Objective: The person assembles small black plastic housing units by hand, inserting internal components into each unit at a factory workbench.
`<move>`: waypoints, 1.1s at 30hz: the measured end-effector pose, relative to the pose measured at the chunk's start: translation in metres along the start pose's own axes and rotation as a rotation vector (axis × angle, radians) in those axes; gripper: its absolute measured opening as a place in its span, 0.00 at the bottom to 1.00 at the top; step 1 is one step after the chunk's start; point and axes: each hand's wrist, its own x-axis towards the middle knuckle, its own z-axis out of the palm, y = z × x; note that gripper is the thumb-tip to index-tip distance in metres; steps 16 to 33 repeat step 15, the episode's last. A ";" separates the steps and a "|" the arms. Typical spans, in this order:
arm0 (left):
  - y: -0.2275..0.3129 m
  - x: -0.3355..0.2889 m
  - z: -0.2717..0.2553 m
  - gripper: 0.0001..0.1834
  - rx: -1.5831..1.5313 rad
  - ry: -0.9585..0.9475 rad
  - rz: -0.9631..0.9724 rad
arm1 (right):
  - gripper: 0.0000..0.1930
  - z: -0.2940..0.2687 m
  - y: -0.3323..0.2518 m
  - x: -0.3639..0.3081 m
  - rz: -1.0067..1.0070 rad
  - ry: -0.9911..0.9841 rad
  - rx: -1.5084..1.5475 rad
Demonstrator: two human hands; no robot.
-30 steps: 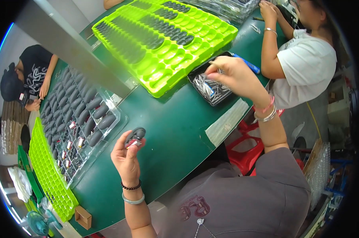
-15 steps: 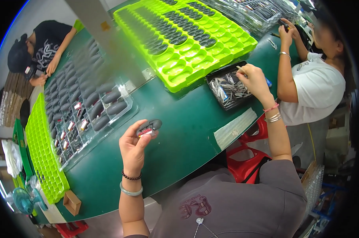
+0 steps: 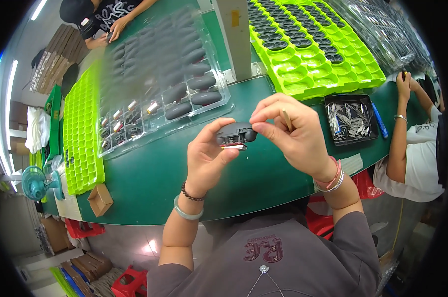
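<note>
My left hand (image 3: 204, 158) is closed around a dark grey oval plastic housing (image 3: 230, 132), its open side showing inner parts and a small white and red piece. At the housing's right end, the thumb and forefinger of my right hand (image 3: 298, 133) are pinched together; whatever is between their tips is too small to make out. A short tan stick (image 3: 287, 120) is tucked between the fingers of that same hand. Right of it lies a black tray (image 3: 353, 142) of thin silvery metal pieces (image 3: 355, 119), with a blue pen (image 3: 380, 120) alongside.
Left of a metal post (image 3: 235, 44), a clear plastic tray (image 3: 157, 133) holds grey housings. A lime-green tray (image 3: 298, 92) of dark oval parts is at the right; another (image 3: 83, 148) stands far left near a small cardboard box (image 3: 100, 200). Two people sit at the table (image 3: 155, 180).
My right hand has come from the metal pieces to the housing, stick still in it. My left hand has turned the housing and brought it to the right hand. The view has swung left.
</note>
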 end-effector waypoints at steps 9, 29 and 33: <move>-0.003 0.000 -0.004 0.29 -0.015 -0.004 -0.077 | 0.03 0.005 0.006 -0.008 0.001 -0.019 -0.058; -0.004 0.000 -0.002 0.29 0.007 -0.004 -0.068 | 0.04 0.005 0.009 -0.009 -0.001 -0.004 -0.084; -0.004 0.000 -0.002 0.29 0.007 -0.004 -0.068 | 0.04 0.005 0.009 -0.009 -0.001 -0.004 -0.084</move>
